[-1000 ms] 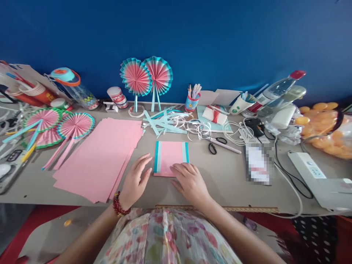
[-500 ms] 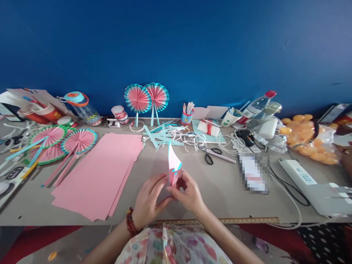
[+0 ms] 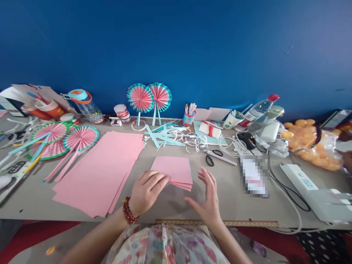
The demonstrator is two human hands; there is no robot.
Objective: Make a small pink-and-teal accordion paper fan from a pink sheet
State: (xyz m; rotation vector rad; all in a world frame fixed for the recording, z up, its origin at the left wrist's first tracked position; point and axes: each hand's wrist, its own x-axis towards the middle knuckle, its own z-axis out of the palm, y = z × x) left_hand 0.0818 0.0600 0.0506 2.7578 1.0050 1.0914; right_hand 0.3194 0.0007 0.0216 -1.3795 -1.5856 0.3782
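A folded piece of pink paper [image 3: 173, 168], its front edge showing stacked layers, is turned with its broad face up in front of me. My left hand [image 3: 148, 190] has its fingers closed at the near left corner of this paper; the thumb is mostly hidden. My right hand [image 3: 206, 194] is off to the right of the paper, thumb and fingers spread apart, touching nothing. To the left of my left hand lies a stack of larger pink sheets [image 3: 99, 172].
Finished pleated fans [image 3: 81, 138] lie at the left, and two more fans [image 3: 140, 98] lean on the blue wall. Paper strips [image 3: 165, 135], scissors [image 3: 210, 160], a bottle [image 3: 255, 110] and a power strip [image 3: 298, 176] sit around. A wooden ruler [image 3: 242, 223] lies along the front edge.
The paper, held upright and seen edge-on between both hands before, now shows its broad pink face. My right hand has let go and moved right, opening.
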